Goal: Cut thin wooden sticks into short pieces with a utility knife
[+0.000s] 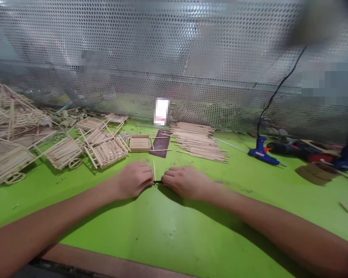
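Wooden stick (pixel 154 170) stands upright between your left hand (pixel 133 180) and right hand (pixel 186 183), nearer the left; both grips curled inward, clamping unclear.

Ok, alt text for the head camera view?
The left hand and right hand flank a thin pale wooden stick on a bright green workbench. Behind lie piled pale wooden sticks, stick-built wheeled carts, blue hot glue guns and a perforated metal screen.
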A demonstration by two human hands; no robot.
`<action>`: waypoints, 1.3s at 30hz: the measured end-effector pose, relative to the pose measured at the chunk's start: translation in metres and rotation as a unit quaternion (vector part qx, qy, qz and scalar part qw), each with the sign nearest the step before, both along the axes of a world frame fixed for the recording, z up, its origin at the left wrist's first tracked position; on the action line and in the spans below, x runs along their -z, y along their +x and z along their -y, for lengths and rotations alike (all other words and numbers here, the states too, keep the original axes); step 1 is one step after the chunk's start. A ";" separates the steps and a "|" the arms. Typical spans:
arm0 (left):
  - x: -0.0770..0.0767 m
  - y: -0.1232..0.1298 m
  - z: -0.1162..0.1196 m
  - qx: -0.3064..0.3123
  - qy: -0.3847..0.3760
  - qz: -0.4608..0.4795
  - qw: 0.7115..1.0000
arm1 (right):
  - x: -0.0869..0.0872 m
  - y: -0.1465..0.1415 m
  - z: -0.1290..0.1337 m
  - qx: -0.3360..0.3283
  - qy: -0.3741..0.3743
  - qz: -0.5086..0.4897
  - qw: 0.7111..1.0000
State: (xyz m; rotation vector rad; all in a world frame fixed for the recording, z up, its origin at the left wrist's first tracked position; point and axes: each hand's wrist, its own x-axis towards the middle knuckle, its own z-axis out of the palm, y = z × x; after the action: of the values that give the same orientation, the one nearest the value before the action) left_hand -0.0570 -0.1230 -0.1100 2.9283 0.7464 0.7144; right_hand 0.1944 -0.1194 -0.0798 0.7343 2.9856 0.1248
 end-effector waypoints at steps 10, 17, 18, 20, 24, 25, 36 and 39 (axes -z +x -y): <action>-0.006 -0.019 0.003 -0.027 -0.017 -0.065 0.997 | 0.000 -0.011 0.005 0.009 0.008 0.007 1.000; -0.005 -0.012 0.007 -0.036 -0.031 -0.066 0.997 | -0.003 0.008 0.017 0.024 0.011 0.018 0.999; -0.005 -0.011 0.008 -0.032 -0.037 -0.071 0.996 | -0.001 0.009 0.016 0.015 0.007 0.018 1.000; -0.004 -0.010 0.008 -0.018 -0.052 -0.086 0.995 | 0.002 0.008 0.015 0.002 0.005 0.017 1.000; -0.007 -0.009 0.007 0.003 -0.093 -0.113 0.989 | 0.005 0.005 0.014 -0.002 0.016 0.014 1.000; -0.007 -0.010 0.007 0.000 -0.106 -0.114 0.988 | 0.005 0.005 0.013 -0.003 0.019 0.016 1.000; -0.010 -0.011 0.006 0.001 -0.193 -0.096 0.976 | 0.007 0.014 0.011 -0.022 0.022 -0.002 1.000; -0.009 -0.010 0.004 -0.003 -0.202 -0.096 0.975 | 0.008 0.015 0.011 -0.020 0.024 -0.008 0.999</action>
State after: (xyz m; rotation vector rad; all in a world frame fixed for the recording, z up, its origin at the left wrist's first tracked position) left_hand -0.0671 -0.1272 -0.1008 2.6410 0.8048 0.2408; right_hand 0.2094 -0.1301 -0.0874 0.6837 3.0229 0.1952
